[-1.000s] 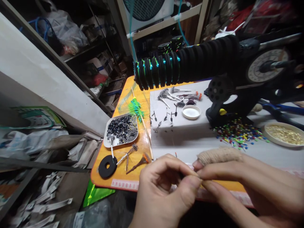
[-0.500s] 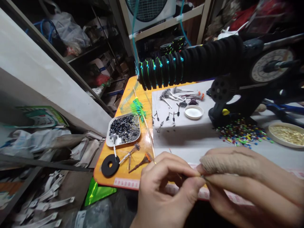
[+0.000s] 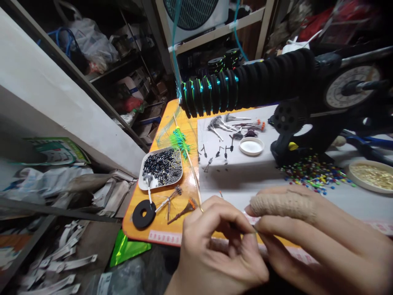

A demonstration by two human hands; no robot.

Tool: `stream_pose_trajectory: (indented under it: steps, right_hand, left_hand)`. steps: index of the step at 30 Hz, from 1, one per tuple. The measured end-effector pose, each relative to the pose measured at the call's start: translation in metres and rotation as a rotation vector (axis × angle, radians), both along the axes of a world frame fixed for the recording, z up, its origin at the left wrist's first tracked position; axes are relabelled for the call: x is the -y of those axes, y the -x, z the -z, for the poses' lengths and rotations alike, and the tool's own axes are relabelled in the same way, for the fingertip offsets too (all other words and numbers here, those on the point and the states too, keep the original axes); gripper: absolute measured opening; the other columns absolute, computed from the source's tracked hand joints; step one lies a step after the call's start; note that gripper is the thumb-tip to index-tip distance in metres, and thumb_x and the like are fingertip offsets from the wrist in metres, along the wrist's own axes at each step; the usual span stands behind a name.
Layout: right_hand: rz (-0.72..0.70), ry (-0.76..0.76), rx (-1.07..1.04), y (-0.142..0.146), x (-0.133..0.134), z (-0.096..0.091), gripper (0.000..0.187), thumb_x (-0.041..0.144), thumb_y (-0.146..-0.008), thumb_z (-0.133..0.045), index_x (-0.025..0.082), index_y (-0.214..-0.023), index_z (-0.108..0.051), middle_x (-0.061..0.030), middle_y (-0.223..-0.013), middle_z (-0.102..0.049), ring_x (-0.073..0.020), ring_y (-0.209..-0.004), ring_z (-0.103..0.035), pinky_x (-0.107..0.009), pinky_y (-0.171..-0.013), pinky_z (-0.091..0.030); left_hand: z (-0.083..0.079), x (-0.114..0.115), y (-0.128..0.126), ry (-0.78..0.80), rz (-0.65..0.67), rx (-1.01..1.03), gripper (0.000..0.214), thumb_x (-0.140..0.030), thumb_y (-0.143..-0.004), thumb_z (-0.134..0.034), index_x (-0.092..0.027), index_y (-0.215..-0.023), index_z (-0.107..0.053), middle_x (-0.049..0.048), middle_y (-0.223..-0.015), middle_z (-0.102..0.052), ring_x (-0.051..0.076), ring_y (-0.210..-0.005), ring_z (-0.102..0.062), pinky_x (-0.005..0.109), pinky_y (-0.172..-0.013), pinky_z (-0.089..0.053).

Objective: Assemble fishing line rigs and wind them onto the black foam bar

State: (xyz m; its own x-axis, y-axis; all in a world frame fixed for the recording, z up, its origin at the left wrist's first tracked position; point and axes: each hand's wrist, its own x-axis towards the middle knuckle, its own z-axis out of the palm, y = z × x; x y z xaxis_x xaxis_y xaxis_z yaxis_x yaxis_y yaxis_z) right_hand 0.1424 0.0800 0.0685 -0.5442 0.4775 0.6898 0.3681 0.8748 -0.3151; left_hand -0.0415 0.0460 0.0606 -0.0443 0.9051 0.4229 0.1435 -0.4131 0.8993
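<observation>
My left hand (image 3: 219, 248) is closed in a pinch at the table's front edge, its fingertips meeting those of my right hand (image 3: 310, 225). My right hand is closed too, with tan tape (image 3: 282, 205) wound round one finger. Whatever sits between the fingertips is too small to make out. Close beyond my left hand lie a thin stick (image 3: 194, 176) with green and blue threads (image 3: 179, 141) and an orange-tipped brown bundle (image 3: 184, 210).
A black ribbed roller (image 3: 245, 84) wound with green and blue line hangs over the white sheet (image 3: 239, 186). Around it are a tray (image 3: 141, 183) of small dark parts, a black foam ring (image 3: 137, 216), coloured beads (image 3: 316, 172), a small white dish (image 3: 251, 146) and a dish of gold bits (image 3: 373, 174).
My left thumb has moved down and right, while its bent index finger stays near the right fingertips. My right hand has shifted slightly left. The objects on the table stay in place.
</observation>
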Motion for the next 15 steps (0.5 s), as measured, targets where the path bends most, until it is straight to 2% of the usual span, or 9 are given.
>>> stream_pose_trajectory:
  steps: [2,4,6,8,10,12,15]
  right_hand:
    - [-0.02,-0.031,-0.006,0.001,-0.001,0.001,0.014,0.015,-0.099,-0.065,0.021,-0.112,-0.063,-0.0069,-0.106,-0.071,-0.0192,-0.099,-0.071,-0.022,-0.089,-0.061]
    - [0.002,0.032,-0.01,0.002,0.0,0.0,0.016,0.013,-0.1,-0.062,0.022,-0.113,-0.063,-0.0066,-0.107,-0.071,-0.0177,-0.101,-0.071,-0.02,-0.088,-0.061]
    - [0.016,0.07,-0.026,0.003,0.0,0.001,0.019,0.011,-0.1,-0.06,0.023,-0.115,-0.062,-0.0062,-0.107,-0.071,-0.0178,-0.101,-0.072,-0.02,-0.088,-0.062]
    - [0.005,0.038,-0.036,0.003,0.0,0.004,0.019,0.014,-0.1,-0.063,0.023,-0.117,-0.063,-0.0066,-0.105,-0.071,-0.0194,-0.099,-0.072,-0.023,-0.086,-0.064]
    - [0.006,-0.053,-0.035,0.003,-0.001,0.008,0.018,0.018,-0.099,-0.065,0.022,-0.117,-0.065,-0.0079,-0.103,-0.072,-0.0213,-0.098,-0.073,-0.025,-0.083,-0.066]
    - [0.049,-0.108,-0.028,0.004,0.001,0.01,0.019,0.017,-0.099,-0.065,0.021,-0.117,-0.065,-0.0097,-0.104,-0.072,-0.0221,-0.101,-0.072,-0.026,-0.084,-0.066]
    - [0.116,-0.025,-0.03,0.007,0.011,0.009,0.022,0.015,-0.101,-0.06,0.023,-0.121,-0.062,-0.0103,-0.111,-0.071,-0.0215,-0.104,-0.073,-0.025,-0.089,-0.066]
  left_hand:
    - [0.004,0.001,-0.003,0.158,0.078,0.177,0.016,-0.006,-0.081,-0.067,-0.021,-0.083,-0.064,-0.0007,-0.079,-0.063,0.006,-0.054,-0.052,0.014,-0.042,-0.033]
    - [0.006,0.0,-0.002,0.238,0.163,0.341,0.01,-0.015,-0.083,-0.073,-0.02,-0.08,-0.065,-0.0005,-0.074,-0.061,0.007,-0.057,-0.052,0.014,-0.047,-0.039]
    - [0.006,-0.002,0.001,0.309,0.255,0.493,0.019,-0.028,-0.088,-0.08,-0.018,-0.08,-0.066,-0.0014,-0.072,-0.057,0.006,-0.056,-0.05,0.013,-0.048,-0.041]
    - [0.004,-0.004,0.003,0.393,0.36,0.609,0.027,-0.036,-0.091,-0.083,-0.017,-0.081,-0.065,-0.0041,-0.072,-0.052,0.001,-0.047,-0.044,0.01,-0.042,-0.037]
    - [0.003,-0.006,0.005,0.467,0.472,0.677,0.031,-0.038,-0.092,-0.084,-0.017,-0.082,-0.063,-0.007,-0.07,-0.05,-0.003,-0.039,-0.034,0.007,-0.035,-0.032]
    - [0.001,-0.008,0.006,0.504,0.552,0.708,0.035,-0.039,-0.093,-0.083,-0.017,-0.081,-0.059,-0.008,-0.066,-0.05,-0.004,-0.036,-0.03,0.006,-0.034,-0.034]
    - [0.0,-0.012,0.006,0.512,0.602,0.729,0.037,-0.041,-0.095,-0.081,-0.017,-0.081,-0.056,-0.0069,-0.06,-0.054,-0.004,-0.039,-0.031,0.005,-0.036,-0.036]
